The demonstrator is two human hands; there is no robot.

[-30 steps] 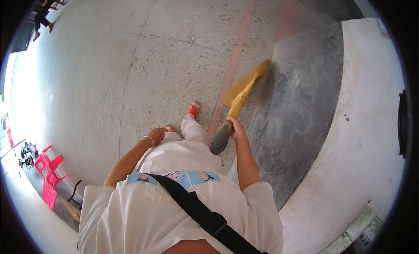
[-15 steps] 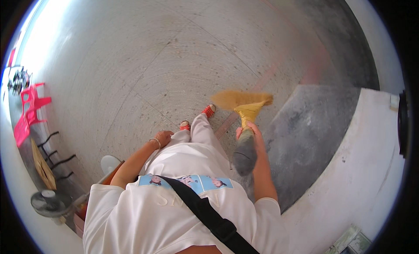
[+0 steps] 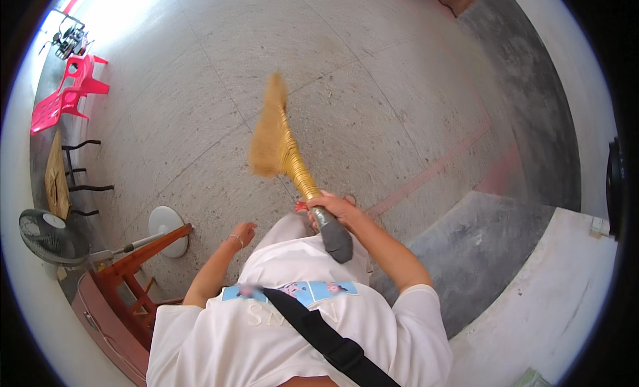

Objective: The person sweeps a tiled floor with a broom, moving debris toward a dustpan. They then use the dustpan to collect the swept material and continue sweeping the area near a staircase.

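Right hand (image 3: 335, 207) closed tight on yellow broom (image 3: 283, 147) mid-frame; left hand (image 3: 243, 232) loose, holding nothing, lower left, above concrete floor (image 3: 373, 74).

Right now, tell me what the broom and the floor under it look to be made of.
Broom: pale golden plant fibre, it seems, the bristles fanned and matte, the neck bound in yellowish coils; the dark grey end beyond the right hand looks like plastic or rubber. Floor: apparently concrete, grey, speckled, dull, with scored joint lines.

Grey concrete floor (image 3: 399, 74); red plastic chairs (image 3: 66, 94), standing fan (image 3: 50, 237), wooden furniture (image 3: 126, 287) at left.
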